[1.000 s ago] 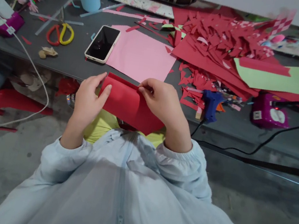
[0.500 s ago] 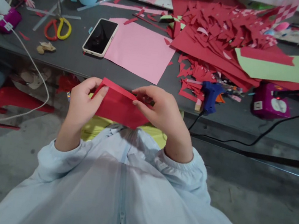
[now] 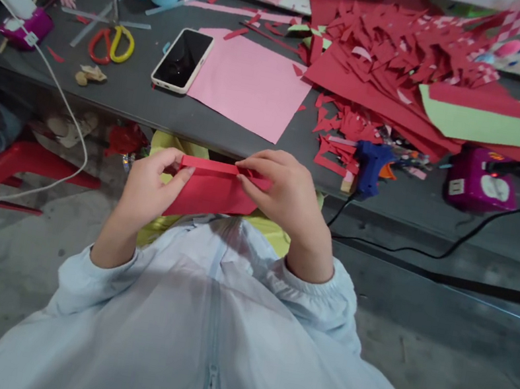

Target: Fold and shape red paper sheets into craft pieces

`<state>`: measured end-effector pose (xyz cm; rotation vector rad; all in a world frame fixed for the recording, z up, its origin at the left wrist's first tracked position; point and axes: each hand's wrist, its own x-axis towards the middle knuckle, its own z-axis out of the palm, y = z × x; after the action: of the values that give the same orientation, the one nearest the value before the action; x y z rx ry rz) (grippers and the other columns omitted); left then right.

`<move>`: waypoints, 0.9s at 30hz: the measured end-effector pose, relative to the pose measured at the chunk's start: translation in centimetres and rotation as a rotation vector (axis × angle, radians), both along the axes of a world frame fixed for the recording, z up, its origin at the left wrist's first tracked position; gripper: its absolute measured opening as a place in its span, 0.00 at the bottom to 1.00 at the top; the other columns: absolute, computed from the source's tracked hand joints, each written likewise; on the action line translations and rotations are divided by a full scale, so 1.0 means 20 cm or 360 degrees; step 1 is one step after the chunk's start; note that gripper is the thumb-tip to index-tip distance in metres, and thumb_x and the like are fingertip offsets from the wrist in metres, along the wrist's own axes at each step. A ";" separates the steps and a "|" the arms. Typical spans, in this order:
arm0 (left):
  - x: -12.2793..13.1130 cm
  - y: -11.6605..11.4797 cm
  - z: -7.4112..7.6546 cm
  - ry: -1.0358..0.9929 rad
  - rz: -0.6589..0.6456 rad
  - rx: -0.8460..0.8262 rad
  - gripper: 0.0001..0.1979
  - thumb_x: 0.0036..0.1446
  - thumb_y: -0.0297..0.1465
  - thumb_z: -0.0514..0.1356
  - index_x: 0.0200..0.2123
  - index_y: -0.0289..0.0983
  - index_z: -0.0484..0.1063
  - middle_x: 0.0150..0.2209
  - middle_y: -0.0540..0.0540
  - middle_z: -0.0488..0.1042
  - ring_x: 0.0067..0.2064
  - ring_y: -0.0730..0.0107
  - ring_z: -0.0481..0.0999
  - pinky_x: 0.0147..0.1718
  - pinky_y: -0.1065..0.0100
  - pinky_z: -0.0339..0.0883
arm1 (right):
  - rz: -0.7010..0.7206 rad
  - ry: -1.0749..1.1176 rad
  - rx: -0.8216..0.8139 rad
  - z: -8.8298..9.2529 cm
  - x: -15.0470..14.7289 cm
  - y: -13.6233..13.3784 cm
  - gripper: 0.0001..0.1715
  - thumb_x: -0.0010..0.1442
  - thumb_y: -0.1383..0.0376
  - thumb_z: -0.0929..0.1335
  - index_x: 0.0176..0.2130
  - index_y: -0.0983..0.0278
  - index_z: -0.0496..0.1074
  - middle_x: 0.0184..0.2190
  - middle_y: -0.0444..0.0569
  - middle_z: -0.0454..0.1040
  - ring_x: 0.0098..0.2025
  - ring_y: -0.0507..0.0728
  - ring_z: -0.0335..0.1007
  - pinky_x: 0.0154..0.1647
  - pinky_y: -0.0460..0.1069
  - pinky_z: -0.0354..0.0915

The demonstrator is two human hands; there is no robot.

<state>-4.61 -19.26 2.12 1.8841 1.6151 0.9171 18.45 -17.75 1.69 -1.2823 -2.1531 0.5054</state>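
Observation:
A folded red paper sheet [image 3: 210, 189] is held in front of my chest, just below the grey table's front edge [image 3: 210, 135]. My left hand [image 3: 148, 188] pinches its left end with thumb on top. My right hand [image 3: 284, 195] pinches the folded top strip at the right, fingers pressed together. The sheet's lower part is hidden behind my light blue sleeves and jacket.
On the table lie a pink sheet [image 3: 252, 82], a phone [image 3: 183, 60], red-and-yellow scissors [image 3: 112, 44], a blue glue gun [image 3: 371, 164], a purple device [image 3: 480, 186] with a black cable, and a heap of red paper scraps [image 3: 394, 64]. A red stool [image 3: 8, 167] stands at left.
The red sheet has been folded narrower along its top edge and lowered slightly towards my chest. Both hands have kept their pinch on its ends.

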 end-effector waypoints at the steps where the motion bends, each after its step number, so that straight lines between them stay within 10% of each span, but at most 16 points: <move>1: 0.00 0.00 0.00 -0.0023 -0.0006 -0.0029 0.08 0.57 0.35 0.56 0.33 0.38 0.72 0.31 0.49 0.76 0.33 0.68 0.74 0.36 0.67 0.68 | 0.0008 -0.0005 -0.0002 0.00 0.00 0.00 0.14 0.64 0.63 0.65 0.43 0.63 0.79 0.42 0.52 0.79 0.44 0.59 0.72 0.50 0.53 0.64; 16: -0.03 -0.01 -0.05 -0.0038 -0.0046 -0.0108 0.09 0.58 0.36 0.57 0.32 0.37 0.72 0.28 0.50 0.73 0.31 0.69 0.71 0.31 0.68 0.62 | 0.0074 0.0109 0.0165 -0.06 0.00 0.03 0.07 0.61 0.67 0.66 0.37 0.63 0.76 0.37 0.52 0.79 0.40 0.60 0.71 0.43 0.53 0.65; 27: -0.05 -0.02 -0.09 -0.0296 -0.0218 -0.0187 0.18 0.62 0.37 0.59 0.53 0.40 0.75 0.40 0.47 0.80 0.35 0.70 0.75 0.31 0.72 0.66 | 0.0036 0.0037 0.0076 -0.05 -0.01 0.02 0.06 0.59 0.70 0.65 0.36 0.63 0.72 0.34 0.50 0.78 0.36 0.58 0.71 0.36 0.50 0.61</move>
<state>-5.68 -19.72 0.25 1.7501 1.3821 0.8905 18.23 -17.33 0.71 -1.2218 -2.1496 0.4728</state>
